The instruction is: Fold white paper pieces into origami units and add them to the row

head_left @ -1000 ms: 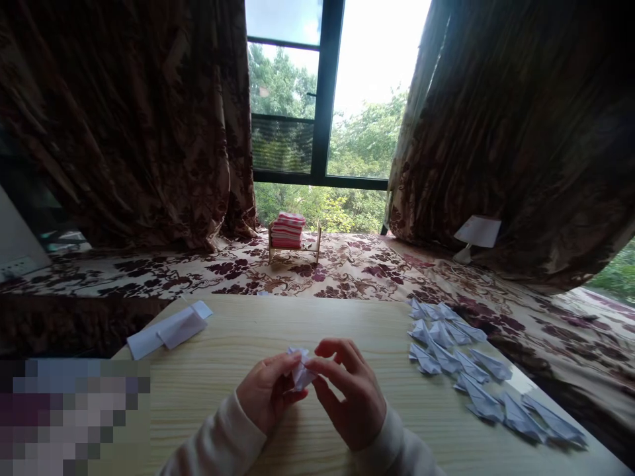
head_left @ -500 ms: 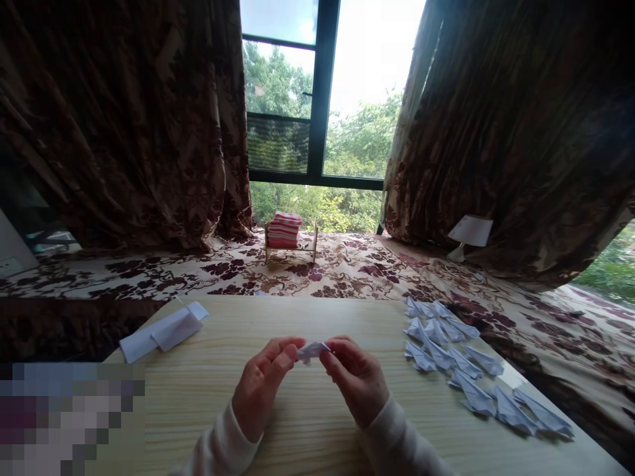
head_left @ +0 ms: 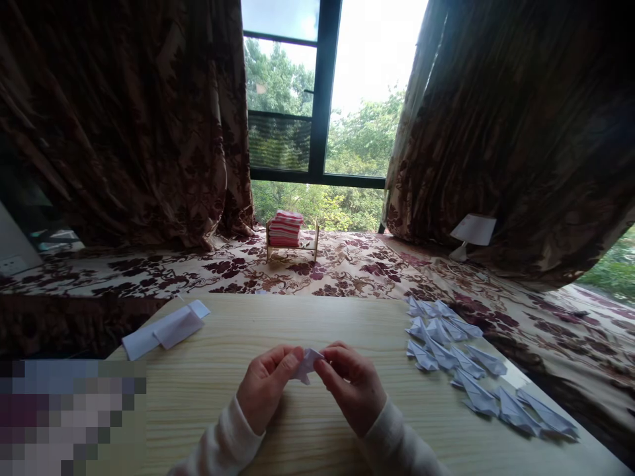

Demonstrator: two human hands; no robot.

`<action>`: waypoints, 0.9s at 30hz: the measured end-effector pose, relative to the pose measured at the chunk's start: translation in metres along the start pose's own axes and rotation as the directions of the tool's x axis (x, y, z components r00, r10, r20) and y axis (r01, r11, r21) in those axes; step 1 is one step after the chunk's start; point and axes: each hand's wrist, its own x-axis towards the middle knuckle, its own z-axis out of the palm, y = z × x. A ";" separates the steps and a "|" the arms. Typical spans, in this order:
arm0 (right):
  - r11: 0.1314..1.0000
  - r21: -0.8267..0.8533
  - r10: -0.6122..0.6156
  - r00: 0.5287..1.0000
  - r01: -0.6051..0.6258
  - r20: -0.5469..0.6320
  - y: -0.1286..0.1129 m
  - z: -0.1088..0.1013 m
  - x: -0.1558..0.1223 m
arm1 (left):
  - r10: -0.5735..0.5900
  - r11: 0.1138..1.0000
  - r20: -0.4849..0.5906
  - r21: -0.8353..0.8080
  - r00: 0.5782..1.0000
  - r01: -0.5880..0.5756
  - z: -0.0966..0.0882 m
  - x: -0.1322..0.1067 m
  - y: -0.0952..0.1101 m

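Folded paper [head_left: 307, 365], small, white and pointed, is held from both sides over the near middle of a pale wooden table [head_left: 307, 317]. The left hand [head_left: 262, 387] grips its left side, thumb on top and fingers bent. The right hand [head_left: 354, 390] pinches its right side between thumb and fingertips; the two grips are closed on the same piece, with only a short stretch of it showing between them. Both wrists are in white sleeves [head_left: 229, 430].

To the right on the table lie a dozen or so pointed paper pieces [head_left: 467, 363], white and creased, set close together in loose rows from the far edge towards the near right. At the far left of the table, well apart from the hands, lie white paper strips [head_left: 166, 330], one overlapping another. The near left corner is hidden by blurred blocks [head_left: 69, 416].

Beyond the table is a cloth-covered ledge [head_left: 347, 266], cream with dark red flowers. On it, straight ahead, a small rack [head_left: 306, 250] carries a stack of striped cloths [head_left: 285, 229], red and white; farther right stands a small white lamp [head_left: 473, 229]. Behind, dark flowered curtains [head_left: 149, 132] hang on both sides of a dark-framed window [head_left: 322, 119], with green trees [head_left: 364, 145] and bright sky [head_left: 381, 53] outside.
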 end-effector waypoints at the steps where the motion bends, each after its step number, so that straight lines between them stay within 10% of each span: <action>1: 1.000 -0.002 0.000 1.000 0.000 0.003 0.000 0.000 0.000 | -0.002 1.000 -0.007 0.012 1.000 0.002 0.000 0.000 0.001; 27: 0.977 -0.156 -0.158 0.984 0.143 -0.087 0.004 -0.003 -0.001 | 0.067 0.994 -0.114 0.099 0.991 -0.056 0.001 -0.001 0.002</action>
